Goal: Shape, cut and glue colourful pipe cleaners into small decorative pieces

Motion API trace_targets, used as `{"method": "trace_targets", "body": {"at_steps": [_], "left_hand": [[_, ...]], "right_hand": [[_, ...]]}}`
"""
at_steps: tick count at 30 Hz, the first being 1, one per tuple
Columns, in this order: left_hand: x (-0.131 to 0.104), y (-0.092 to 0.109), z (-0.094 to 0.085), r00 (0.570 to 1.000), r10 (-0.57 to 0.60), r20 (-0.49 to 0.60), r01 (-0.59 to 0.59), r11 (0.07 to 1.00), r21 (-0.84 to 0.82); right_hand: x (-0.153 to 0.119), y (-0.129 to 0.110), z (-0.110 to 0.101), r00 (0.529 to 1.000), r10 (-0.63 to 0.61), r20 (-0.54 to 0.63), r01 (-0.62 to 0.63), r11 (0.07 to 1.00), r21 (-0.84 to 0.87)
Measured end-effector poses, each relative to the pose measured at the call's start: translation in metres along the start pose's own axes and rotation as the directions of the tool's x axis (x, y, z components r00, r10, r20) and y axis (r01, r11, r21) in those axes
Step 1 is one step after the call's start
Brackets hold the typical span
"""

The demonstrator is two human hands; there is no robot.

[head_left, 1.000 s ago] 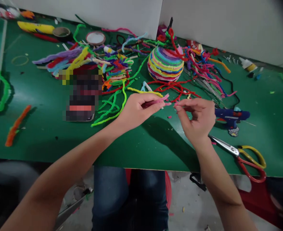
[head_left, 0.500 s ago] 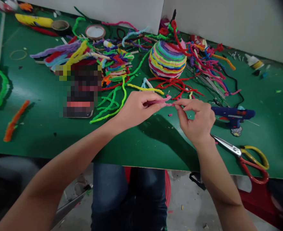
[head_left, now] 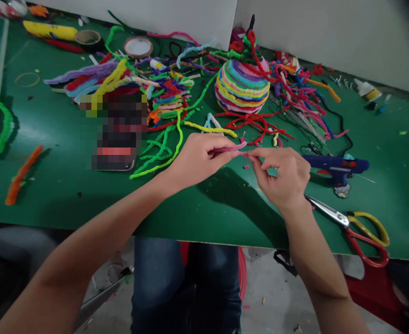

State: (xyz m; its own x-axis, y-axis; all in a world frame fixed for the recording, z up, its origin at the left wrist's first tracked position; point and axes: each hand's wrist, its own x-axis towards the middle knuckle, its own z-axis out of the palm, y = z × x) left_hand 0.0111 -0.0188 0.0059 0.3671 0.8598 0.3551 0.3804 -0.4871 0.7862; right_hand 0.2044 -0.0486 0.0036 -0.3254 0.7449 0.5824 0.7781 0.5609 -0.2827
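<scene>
Pink fuzzy stem (head_left: 237,147) pinched tight in the left hand (head_left: 204,155), while the right hand's (head_left: 277,174) thumb and fingertip are closed on its end, striped ball (head_left: 242,88) sitting behind.

Brightness: I get dim, even light, darkest at lower left.
Shadows: soft, below both hands.
Glare: faint sheen, left of center.
Distortion: I see edges bowing, upper-right corner black.
Blocks: pixelation, left of center.

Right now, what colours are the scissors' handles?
One handle is yellow, the other red; clearest in the head view.
</scene>
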Motion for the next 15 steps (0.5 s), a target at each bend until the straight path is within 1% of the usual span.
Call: {"method": "trace_targets", "body": {"at_steps": [5,7,9,10,12,13,15], "left_hand": [[0.0001,0.0006,-0.0004,0.998,0.064,0.009,-0.064,0.998,0.024],[0.0002,-0.0001,-0.0006,0.996,0.085,0.012,-0.085,0.996,0.036],[0.0003,-0.0005,-0.0006,0.995,0.096,0.01,-0.096,0.994,0.051],[0.0003,-0.0005,-0.0006,0.995,0.101,0.005,-0.101,0.993,0.059],[0.0001,0.0004,-0.0007,0.994,0.109,-0.009,-0.108,0.991,0.082],[-0.0001,0.0011,-0.0007,0.994,0.112,-0.017,-0.11,0.989,0.094],[-0.0007,0.0027,-0.0009,0.991,0.126,-0.037,-0.121,0.986,0.114]], "right_hand": [[0.0008,-0.0021,-0.0012,0.999,-0.047,-0.026,0.046,0.998,-0.053],[0.001,-0.0036,-0.0017,0.999,-0.03,-0.028,0.029,0.998,-0.059],[0.0019,-0.0056,-0.0027,0.999,0.018,-0.049,-0.019,0.999,-0.031],[0.0028,-0.0065,-0.0035,0.996,0.048,-0.073,-0.048,0.999,0.011],[0.0054,-0.0079,-0.0058,0.986,0.123,-0.115,-0.105,0.983,0.153],[0.0069,-0.0082,-0.0071,0.979,0.167,-0.113,-0.136,0.961,0.242],[0.0097,-0.0078,-0.0093,0.97,0.239,-0.048,-0.201,0.894,0.4]]}}
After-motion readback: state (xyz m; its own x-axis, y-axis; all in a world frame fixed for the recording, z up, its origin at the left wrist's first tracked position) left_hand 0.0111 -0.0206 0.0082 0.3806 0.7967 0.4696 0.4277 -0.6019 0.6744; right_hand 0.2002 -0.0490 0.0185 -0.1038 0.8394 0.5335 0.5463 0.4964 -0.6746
